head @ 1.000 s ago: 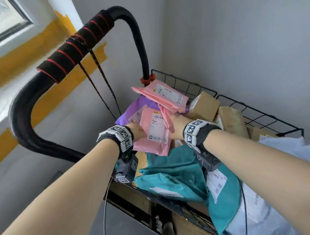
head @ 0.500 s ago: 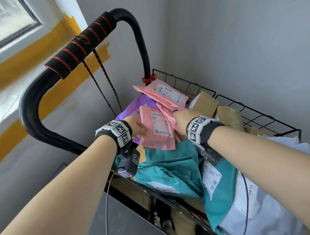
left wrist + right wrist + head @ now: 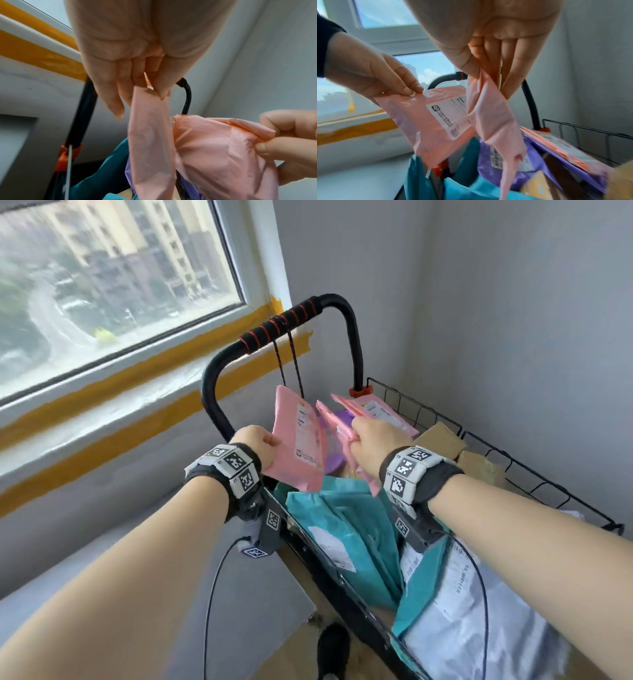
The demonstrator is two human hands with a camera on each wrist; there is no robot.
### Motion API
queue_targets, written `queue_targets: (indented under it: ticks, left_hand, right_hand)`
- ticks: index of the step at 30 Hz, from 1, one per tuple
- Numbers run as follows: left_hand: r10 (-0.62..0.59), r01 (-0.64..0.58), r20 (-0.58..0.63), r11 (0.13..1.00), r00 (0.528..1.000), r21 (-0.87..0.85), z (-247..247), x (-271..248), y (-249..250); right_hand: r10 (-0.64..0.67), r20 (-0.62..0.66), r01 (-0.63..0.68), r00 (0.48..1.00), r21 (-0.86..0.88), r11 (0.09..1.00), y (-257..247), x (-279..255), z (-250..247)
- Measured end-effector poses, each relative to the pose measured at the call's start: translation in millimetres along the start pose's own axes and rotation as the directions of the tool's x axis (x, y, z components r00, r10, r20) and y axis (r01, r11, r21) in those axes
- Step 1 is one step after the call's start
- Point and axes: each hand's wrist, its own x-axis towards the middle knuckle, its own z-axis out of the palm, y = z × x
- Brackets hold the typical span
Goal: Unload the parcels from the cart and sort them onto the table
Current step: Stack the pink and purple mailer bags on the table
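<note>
My left hand [image 3: 270, 446] pinches the lower edge of a pink labelled mailer [image 3: 298, 440] and holds it upright above the cart's near-left corner. Beside it, my right hand [image 3: 359, 436] grips a second, crumpled pink mailer [image 3: 334, 422]. In the left wrist view the left fingers [image 3: 126, 86] clamp the first mailer [image 3: 150, 142]. In the right wrist view the right fingers [image 3: 510, 75] hold the second mailer [image 3: 493, 115], which hangs down. A third pink mailer [image 3: 380, 412] lies on a purple one [image 3: 505, 155] in the wire cart [image 3: 513, 463].
Teal mailers [image 3: 342, 525], a pale grey bag [image 3: 479, 628] and cardboard boxes [image 3: 442, 436] fill the cart. Its black handle [image 3: 284, 320] arches just beyond my hands. Grey walls close in behind and to the right; a window [image 3: 102, 285] is at the left.
Both hands have risen out of the cart, each lifting a pink mailer off the pile. The left mailer has swung upright. The camera view has pulled back and up.
</note>
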Motion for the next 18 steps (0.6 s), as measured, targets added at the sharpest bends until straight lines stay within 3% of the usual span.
queue_targets:
  ticks: [8, 13, 15, 18]
  left_hand:
    - [-0.218, 0.197, -0.19, 0.973, 0.957, -0.123, -13, -126, -81]
    - [-0.397, 0.341, -0.233, 0.907, 0.888, -0.247, -21, -215, -158]
    - [-0.426, 0.361, -0.237, 0.891, 0.873, -0.274, -19, -235, -174]
    - [-0.516, 0.405, -0.264, 0.832, 0.815, -0.378, -15, -285, -216]
  right_hand:
    - [-0.304, -0.032, 0.306, 0.952, 0.086, 0.948, -93, -72, -3]
    - [-0.512, 0.058, 0.504, 0.857, 0.113, 0.856, -168, -121, 24]
    - [-0.544, 0.058, 0.534, 0.837, 0.127, 0.836, -183, -133, 31]
    - [-0.636, 0.06, 0.624, 0.769, 0.147, 0.768, -229, -164, 47]
